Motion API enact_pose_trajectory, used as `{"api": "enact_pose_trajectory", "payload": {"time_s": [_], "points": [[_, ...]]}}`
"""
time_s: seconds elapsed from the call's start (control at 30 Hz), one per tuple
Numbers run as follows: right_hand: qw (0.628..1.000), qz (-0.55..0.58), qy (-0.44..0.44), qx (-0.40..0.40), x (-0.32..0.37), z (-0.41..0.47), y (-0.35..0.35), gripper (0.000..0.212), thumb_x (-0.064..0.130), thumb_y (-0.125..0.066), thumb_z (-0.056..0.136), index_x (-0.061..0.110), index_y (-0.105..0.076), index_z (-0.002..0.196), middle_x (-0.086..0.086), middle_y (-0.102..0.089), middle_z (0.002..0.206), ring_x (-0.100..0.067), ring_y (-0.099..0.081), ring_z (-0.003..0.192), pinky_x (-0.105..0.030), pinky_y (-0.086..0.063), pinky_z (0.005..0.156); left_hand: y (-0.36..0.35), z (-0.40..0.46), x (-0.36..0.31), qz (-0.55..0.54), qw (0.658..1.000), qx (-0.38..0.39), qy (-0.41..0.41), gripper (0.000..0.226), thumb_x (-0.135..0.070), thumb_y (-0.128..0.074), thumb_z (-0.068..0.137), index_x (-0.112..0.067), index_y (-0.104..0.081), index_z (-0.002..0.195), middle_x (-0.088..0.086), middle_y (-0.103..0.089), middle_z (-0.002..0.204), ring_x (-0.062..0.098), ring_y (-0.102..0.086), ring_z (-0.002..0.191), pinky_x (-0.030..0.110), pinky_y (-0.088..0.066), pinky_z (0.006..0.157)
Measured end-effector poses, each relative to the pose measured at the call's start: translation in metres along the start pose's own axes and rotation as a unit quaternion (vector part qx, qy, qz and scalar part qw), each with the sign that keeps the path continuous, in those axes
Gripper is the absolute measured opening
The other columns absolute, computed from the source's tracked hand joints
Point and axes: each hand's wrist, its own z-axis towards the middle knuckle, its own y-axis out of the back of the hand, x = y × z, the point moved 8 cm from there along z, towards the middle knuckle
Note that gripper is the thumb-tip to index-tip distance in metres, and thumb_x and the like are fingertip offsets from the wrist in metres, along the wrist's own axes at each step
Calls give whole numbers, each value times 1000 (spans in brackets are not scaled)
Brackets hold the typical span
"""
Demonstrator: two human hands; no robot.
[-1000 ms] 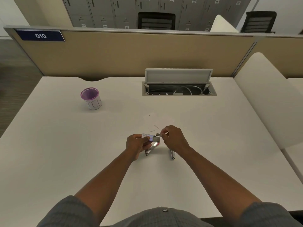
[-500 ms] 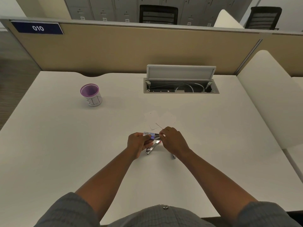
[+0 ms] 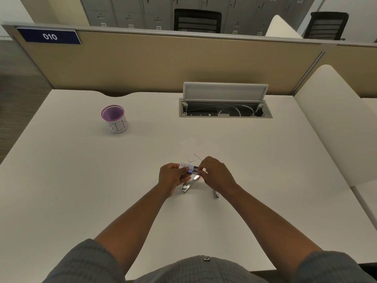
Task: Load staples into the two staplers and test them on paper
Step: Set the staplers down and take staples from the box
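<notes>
A small box [image 3: 188, 168] is held between both hands [image 3: 173, 176] [image 3: 216, 173], above two staplers [image 3: 190, 183] on the worktop [image 3: 81, 180].

Flat white desk [image 3: 81, 190] carries a purple-rimmed white cylindrical cup marked "BIN" [image 3: 114, 119] far left, a recessed grey cable tray with raised lid [image 3: 225, 107] at the back, overlapping white paper sheets [image 3: 201, 149] mid-desk, two silver metal staplers [image 3: 188, 183] nearer the front edge.
</notes>
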Motion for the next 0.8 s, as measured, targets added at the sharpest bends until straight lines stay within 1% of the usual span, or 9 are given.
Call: {"api": "enact_pose_trajectory", "payload": {"time_s": [0.1,0.2,0.27,0.37,0.47,0.53,0.67,0.73,0.8], "points": [[1000,-15,-4,13,2,1,0,14,21,-54,89,20,-67,96,3,-58,108,-20,-56,96,-37,-46,77,0,-1,-1,15,1000,3,-5,12,1,-73,82,3,-62,88,23,-70,85,27,-71,66,30,-62,63],[998,-63,0,10,5,1,-1,16,17,-50,89,16,-65,96,1,-57,106,-23,-57,92,-41,-50,74,-1,-3,-2,19,1000,7,-7,12,2,-73,82,3,-63,87,23,-70,86,28,-71,69,31,-62,64],[997,-80,6,8,8,1,-3,16,19,-49,92,13,-63,94,-1,-56,104,-25,-58,90,-41,-50,71,-2,-4,-4,21,1000,8,-9,15,2,-74,81,5,-63,91,25,-70,89,29,-71,71,31,-62,65],[999,-50,0,4,9,2,-3,18,26,-52,93,11,-62,91,-1,-57,103,-24,-57,87,-38,-48,69,-2,-5,-6,41,999,3,-16,21,1,-75,81,8,-63,96,25,-71,90,28,-73,70,28,-60,59],[1000,-20,-16,8,9,2,-2,15,23,-56,91,10,-63,88,-2,-57,102,-24,-57,84,-38,-49,71,-1,-4,-5,47,999,2,-21,23,0,-75,81,9,-62,98,27,-71,91,28,-73,71,30,-61,60],[999,17,-34,3,6,2,1,13,20,-58,89,10,-64,84,-2,-57,100,-23,-58,81,-38,-50,71,0,-4,-5,44,999,-2,-22,21,1,-74,81,9,-62,96,27,-71,91,28,-73,69,31,-62,62],[991,103,-82,-10,-3,1,5,6,17,-65,82,14,-65,76,2,-58,95,-16,-58,76,-30,-48,69,1,-4,-5,38,999,-3,-19,15,0,-74,82,4,-63,91,26,-71,89,29,-72,69,32,-62,64],[988,116,-102,-13,-6,1,5,7,18,-65,81,17,-64,74,4,-58,94,-14,-57,75,-26,-44,66,1,-3,-5,32,999,-1,-16,14,0,-73,82,3,-63,91,25,-71,89,28,-72,69,31,-62,63],[989,111,-96,-12,-5,1,6,7,18,-66,81,16,-65,75,2,-58,95,-15,-57,75,-26,-43,66,0,-3,-5,32,999,-2,-16,14,0,-73,82,2,-63,91,25,-71,89,29,-72,70,31,-62,63]]}}
